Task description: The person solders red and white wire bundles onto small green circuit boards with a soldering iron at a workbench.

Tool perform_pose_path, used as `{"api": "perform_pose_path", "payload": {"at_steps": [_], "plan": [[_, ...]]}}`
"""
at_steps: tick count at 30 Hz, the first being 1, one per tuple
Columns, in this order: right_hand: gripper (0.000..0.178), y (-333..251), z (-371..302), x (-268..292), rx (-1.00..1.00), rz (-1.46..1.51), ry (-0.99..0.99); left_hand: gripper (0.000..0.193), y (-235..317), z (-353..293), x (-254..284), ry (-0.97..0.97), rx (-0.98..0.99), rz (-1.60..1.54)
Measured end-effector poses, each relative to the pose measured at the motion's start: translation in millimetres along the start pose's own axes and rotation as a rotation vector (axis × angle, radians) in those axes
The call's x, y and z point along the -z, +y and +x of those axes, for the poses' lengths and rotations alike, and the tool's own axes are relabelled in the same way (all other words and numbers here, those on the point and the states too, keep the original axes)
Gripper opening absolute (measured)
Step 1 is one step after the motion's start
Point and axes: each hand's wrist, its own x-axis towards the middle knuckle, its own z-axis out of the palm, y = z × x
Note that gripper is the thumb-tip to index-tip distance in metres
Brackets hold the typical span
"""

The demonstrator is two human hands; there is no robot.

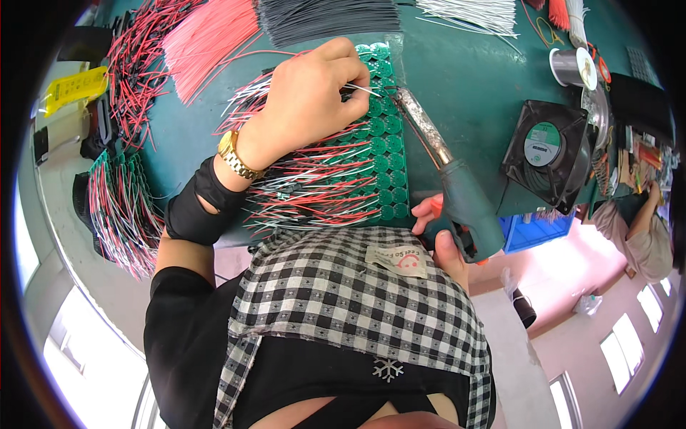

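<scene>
Apparently left hand [312, 89] pinches white wire [366, 89]; right hand [448, 252] grips soldering iron [457, 184].

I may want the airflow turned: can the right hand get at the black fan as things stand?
Probably not to grip it: the right hand is taken up by the soldering tool. Otherwise the way looks free, with mostly bare green work surface between that and the black fan.

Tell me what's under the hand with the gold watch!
Thin red and white wires and round green circuit boards show around the bare left hand. What lies right beneath it is covered, so I can't tell.
</scene>
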Motion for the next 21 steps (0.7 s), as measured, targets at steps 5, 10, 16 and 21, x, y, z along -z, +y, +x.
{"api": "perform_pose_path", "payload": {"at_steps": [5, 10, 16, 21], "plan": [[0.029, -2.4, -1.7, 0.0, -0.029, -0.039, -0.005, 0.009, -0.2, 0.5, -0.8, 0.0, -0.029, 0.026], [0.027, -7.0, 1.4, -1.4, -0.046, -0.087, -0.032, 0.008, 1.2, 1.0, 0.3, -0.006, -0.028, 0.034], [0.026, -6.0, 2.6, 2.0, -0.05, -0.125, -0.085, 0.008, 0.4, 0.7, -0.5, -0.006, -0.035, 0.054], [0.029, 0.2, -0.1, 3.2, -0.037, -0.111, -0.085, 0.007, 0.9, 1.0, 0.1, -0.003, -0.036, 0.059]]}}
